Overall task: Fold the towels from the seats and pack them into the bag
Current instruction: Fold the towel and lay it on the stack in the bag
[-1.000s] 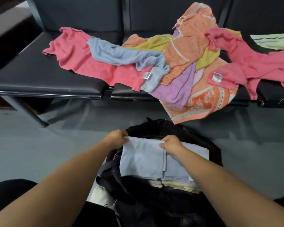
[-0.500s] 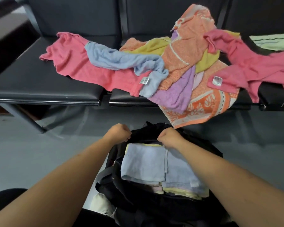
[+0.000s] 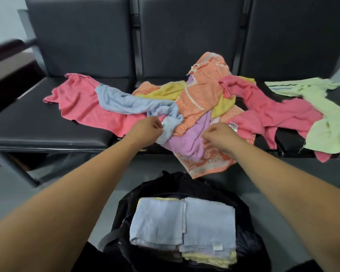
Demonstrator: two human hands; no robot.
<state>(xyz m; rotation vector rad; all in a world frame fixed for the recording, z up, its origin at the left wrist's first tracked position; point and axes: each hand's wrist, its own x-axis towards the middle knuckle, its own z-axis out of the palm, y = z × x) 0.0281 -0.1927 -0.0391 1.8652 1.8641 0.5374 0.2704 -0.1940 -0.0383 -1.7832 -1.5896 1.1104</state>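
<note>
A pile of loose towels lies across the black seats point(image 3: 37, 130): a pink towel point(image 3: 77, 101), a light blue towel point(image 3: 130, 103), an orange patterned towel point(image 3: 204, 83), a yellow one point(image 3: 165, 93), a purple one point(image 3: 190, 138), a second pink towel point(image 3: 273, 114) and a pale green towel point(image 3: 326, 118). My left hand point(image 3: 145, 128) pinches the near end of the light blue towel. Fingers curled, my right hand point(image 3: 220, 138) hovers over the purple towel; its grip is unclear. The black bag point(image 3: 249, 213) stands open on the floor below, with folded blue towels point(image 3: 159, 222) on top inside.
The seat backs point(image 3: 82, 36) rise behind the pile. Grey floor point(image 3: 18, 193) surrounds the bag. A bench leg point(image 3: 14, 169) slants down at the left. The orange towel's edge hangs off the seat front toward the bag.
Both hands have left the folded towels in the bag and reached up to the pile on the seats. My view has tilted upward.
</note>
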